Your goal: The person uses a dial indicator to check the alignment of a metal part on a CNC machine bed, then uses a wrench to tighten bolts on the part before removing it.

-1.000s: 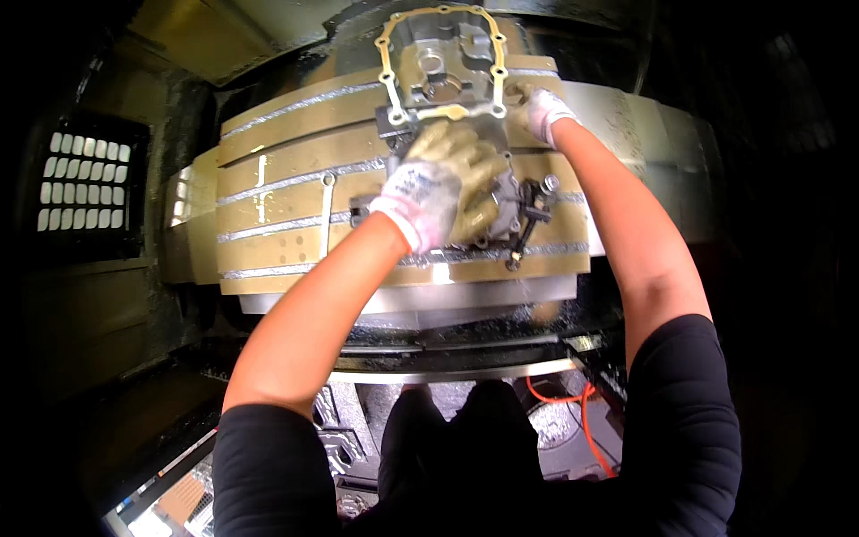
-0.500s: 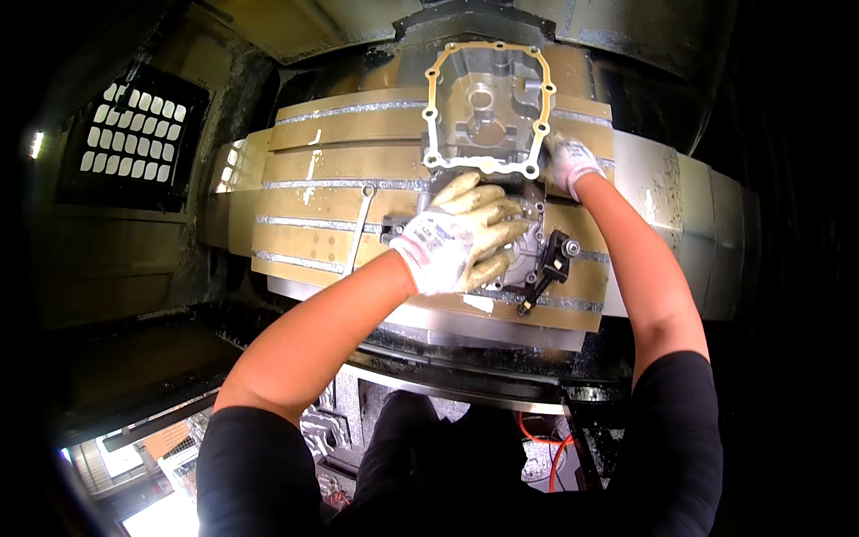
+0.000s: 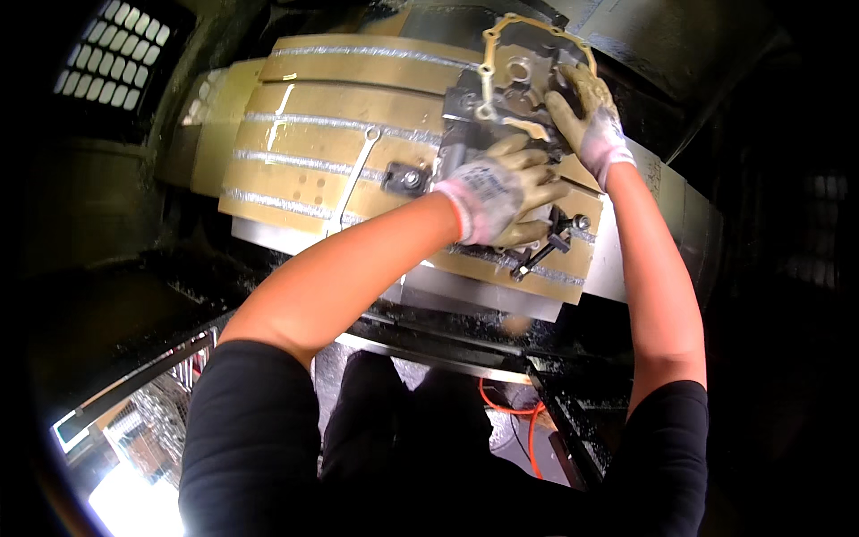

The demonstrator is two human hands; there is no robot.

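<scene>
A grey cast metal housing (image 3: 488,85) with a bright machined rim stands at the far side of a slotted machine table. My left hand (image 3: 501,192), in a white glove with dirty coated fingers, lies with spread fingers over a second metal casting nearer to me, mostly hidden beneath it. My right hand (image 3: 591,116), gloved the same way, is at the right part of the housing, thumb apart from its stretched fingers. Whether it presses on the rim or inner wall I cannot tell. A black clamp (image 3: 557,242) with a bolt sits just right of my left hand.
On the tan slotted table (image 3: 331,107) lies a long wrench (image 3: 356,179), left of a small dark block (image 3: 407,178) with a bolt. Metal chips fill the table slots. Dark machine walls and a perforated panel (image 3: 112,54) stand left. An orange hose (image 3: 534,438) hangs below.
My right hand has moved from beside the housing's lower right corner up and over its right part. My left hand stays on the nearer casting. The whole view has shifted and tilted.
</scene>
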